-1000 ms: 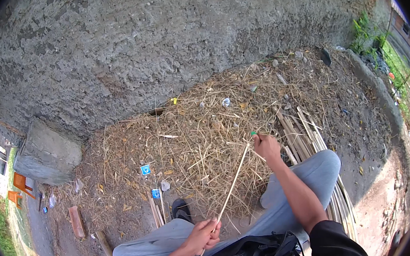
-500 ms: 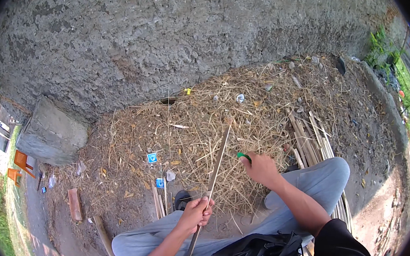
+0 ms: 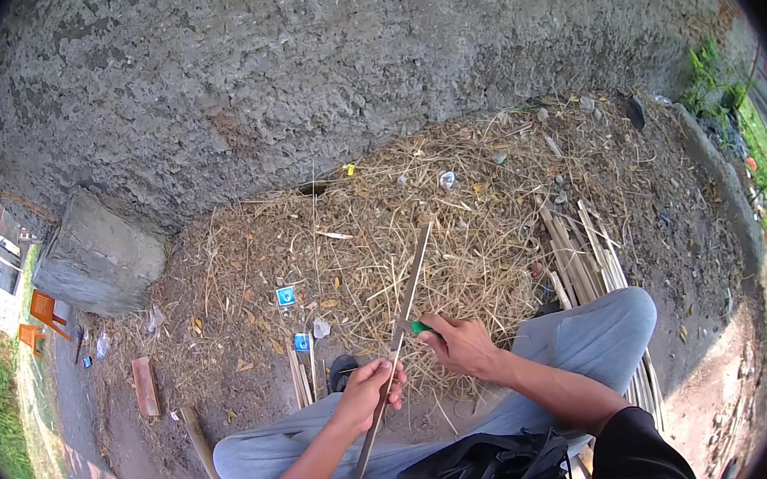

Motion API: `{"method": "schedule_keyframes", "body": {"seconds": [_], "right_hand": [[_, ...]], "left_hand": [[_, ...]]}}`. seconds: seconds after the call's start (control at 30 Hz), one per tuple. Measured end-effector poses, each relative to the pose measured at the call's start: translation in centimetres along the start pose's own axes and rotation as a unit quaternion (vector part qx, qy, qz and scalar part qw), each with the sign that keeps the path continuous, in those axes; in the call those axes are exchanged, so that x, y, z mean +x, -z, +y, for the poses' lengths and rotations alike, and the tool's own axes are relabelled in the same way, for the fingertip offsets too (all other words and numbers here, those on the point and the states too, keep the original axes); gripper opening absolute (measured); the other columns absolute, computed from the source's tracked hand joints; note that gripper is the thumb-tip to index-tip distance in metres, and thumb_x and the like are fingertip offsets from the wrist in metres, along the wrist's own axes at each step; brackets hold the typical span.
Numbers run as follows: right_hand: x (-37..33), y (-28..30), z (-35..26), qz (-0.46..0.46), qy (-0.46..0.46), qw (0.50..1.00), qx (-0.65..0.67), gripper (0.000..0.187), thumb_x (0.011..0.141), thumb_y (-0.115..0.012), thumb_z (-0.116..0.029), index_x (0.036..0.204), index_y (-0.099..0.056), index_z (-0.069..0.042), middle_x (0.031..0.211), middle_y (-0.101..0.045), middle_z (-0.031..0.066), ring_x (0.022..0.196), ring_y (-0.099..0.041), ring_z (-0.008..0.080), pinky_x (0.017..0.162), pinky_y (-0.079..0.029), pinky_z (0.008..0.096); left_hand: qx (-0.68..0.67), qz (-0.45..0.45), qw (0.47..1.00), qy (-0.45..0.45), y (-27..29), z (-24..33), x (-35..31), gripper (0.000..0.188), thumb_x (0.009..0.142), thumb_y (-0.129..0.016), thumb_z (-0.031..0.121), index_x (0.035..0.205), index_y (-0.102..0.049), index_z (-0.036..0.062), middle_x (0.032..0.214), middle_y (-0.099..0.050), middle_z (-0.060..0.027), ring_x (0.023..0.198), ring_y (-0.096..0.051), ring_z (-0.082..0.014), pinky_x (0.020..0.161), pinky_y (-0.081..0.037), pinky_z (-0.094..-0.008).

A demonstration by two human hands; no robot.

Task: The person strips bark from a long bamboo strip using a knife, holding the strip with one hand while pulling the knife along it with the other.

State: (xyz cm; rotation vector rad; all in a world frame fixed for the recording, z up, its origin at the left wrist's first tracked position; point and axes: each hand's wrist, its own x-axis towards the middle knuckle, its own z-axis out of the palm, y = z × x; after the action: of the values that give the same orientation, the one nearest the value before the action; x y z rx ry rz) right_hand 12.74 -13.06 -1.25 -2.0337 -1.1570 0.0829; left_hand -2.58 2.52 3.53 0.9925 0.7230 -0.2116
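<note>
A long, thin bamboo strip (image 3: 415, 273) slants from near my lap up toward the straw-covered ground. My left hand (image 3: 369, 396) is closed round it at about mid-length, and its lower end runs down past my leg. In my right hand (image 3: 464, 346) is a small tool with a green handle (image 3: 420, 326), gripped with the thumb along it. The tool meets the strip just above my left hand. Its working end is too small and dark to make out clearly.
Split strips (image 3: 579, 253) lie in a bundle by my right knee. A rough wall (image 3: 367, 66) rises ahead, with a concrete block (image 3: 103, 253) at left. A black bag (image 3: 484, 470) rests at my lap. A brick (image 3: 145, 387) and a pole (image 3: 211, 464) lie at left.
My right hand has moved left and down, bringing the green-handled tool from beside the bamboo strip to against it. My left hand keeps its hold, with little movement.
</note>
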Motion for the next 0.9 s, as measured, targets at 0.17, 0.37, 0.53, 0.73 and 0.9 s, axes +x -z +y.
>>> {"method": "schedule_keyframes", "body": {"seconds": [0.17,0.37,0.53,0.73,0.9], "right_hand": [[0.4,0.5,-0.2,0.018,0.004,1.000,-0.001,0.027,0.097,-0.059,-0.027,0.116,-0.056,-0.007,0.087,-0.069,0.0144,0.061,-0.067,0.0343,0.047,-0.051,0.0437],[0.2,0.3,0.0,0.042,0.004,0.997,0.065,0.027,0.093,-0.064,-0.021,0.114,-0.056,-0.006,0.093,-0.070,0.0134,0.066,-0.069,0.0340,0.052,-0.053,0.0443],[0.4,0.7,-0.2,0.056,0.031,0.995,0.075,0.023,0.090,-0.068,-0.019,0.108,-0.061,-0.008,0.088,-0.070,0.0122,0.062,-0.068,0.0319,0.050,-0.053,0.0422],[0.5,1.2,-1.4,0.062,0.080,0.993,0.060,0.013,0.087,-0.073,-0.021,0.086,-0.067,-0.009,0.081,-0.069,0.0082,0.051,-0.064,0.0271,0.041,-0.048,0.0372],[0.1,1.3,-2.6,0.040,0.040,0.995,0.082,0.015,0.084,-0.076,-0.016,0.079,-0.066,-0.006,0.076,-0.068,0.0082,0.051,-0.063,0.0267,0.042,-0.048,0.0362]], "left_hand": [[-0.039,-0.047,0.997,0.038,0.7,0.6,-0.3,0.022,0.107,-0.040,0.020,0.111,-0.053,0.0025,0.077,-0.047,-0.0011,0.053,-0.037,-0.0063,0.045,-0.033,-0.0212],[-0.042,-0.043,0.998,0.025,0.7,0.5,-0.4,0.022,0.107,-0.040,0.020,0.113,-0.052,0.0017,0.075,-0.045,0.0000,0.053,-0.035,-0.0053,0.045,-0.029,-0.0208],[-0.055,-0.048,0.997,0.024,0.6,0.6,-0.5,0.023,0.107,-0.041,0.020,0.113,-0.052,0.0017,0.073,-0.043,0.0008,0.050,-0.032,-0.0044,0.043,-0.026,-0.0205],[-0.095,-0.044,0.994,0.036,0.7,0.5,-0.4,0.023,0.107,-0.042,0.023,0.108,-0.054,0.0038,0.069,-0.038,0.0033,0.048,-0.028,-0.0034,0.040,-0.021,-0.0208],[-0.098,-0.043,0.993,0.043,0.6,0.4,-0.1,0.023,0.107,-0.041,0.024,0.104,-0.054,0.0056,0.067,-0.036,0.0043,0.047,-0.026,-0.0032,0.039,-0.020,-0.0206]]}}
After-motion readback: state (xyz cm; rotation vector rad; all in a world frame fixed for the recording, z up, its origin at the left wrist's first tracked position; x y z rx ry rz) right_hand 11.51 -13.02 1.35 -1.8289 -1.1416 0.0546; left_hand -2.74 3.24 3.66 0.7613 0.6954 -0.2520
